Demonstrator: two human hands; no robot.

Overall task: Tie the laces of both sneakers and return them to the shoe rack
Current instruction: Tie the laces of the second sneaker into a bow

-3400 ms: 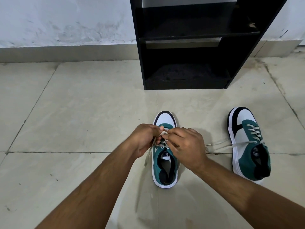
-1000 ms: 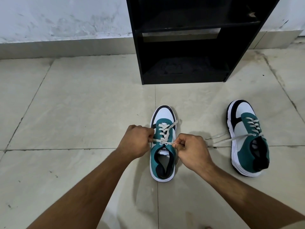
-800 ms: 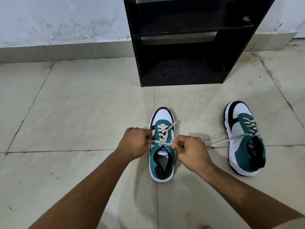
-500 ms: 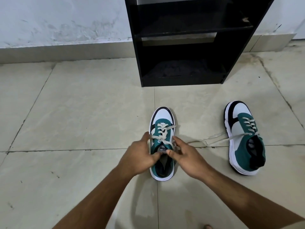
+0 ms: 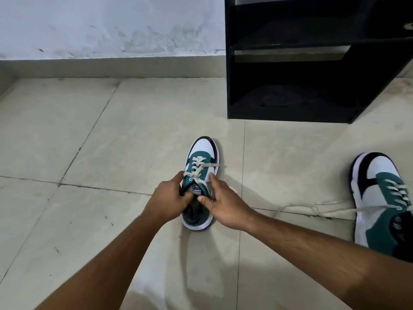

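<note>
On the pale tiled floor [image 5: 111, 142], near its middle before the black shoe rack [image 5: 301, 86], the teal-and-white sneaker [image 5: 202, 153] now looks tied: the left hand [image 5: 166, 201] and right hand [image 5: 225, 206] have left its laces and clasp its collar, seemingly for lifting. The second sneaker [image 5: 380, 198], toward the floor's right edge, trails untied laces [image 5: 301, 206].

On the floor [image 5: 111, 142], one sneaker [image 5: 202, 153] lies in front of the shoe rack [image 5: 301, 63], between the left hand [image 5: 166, 201] and right hand [image 5: 225, 204], with the second sneaker [image 5: 380, 198] well off to its right.
</note>
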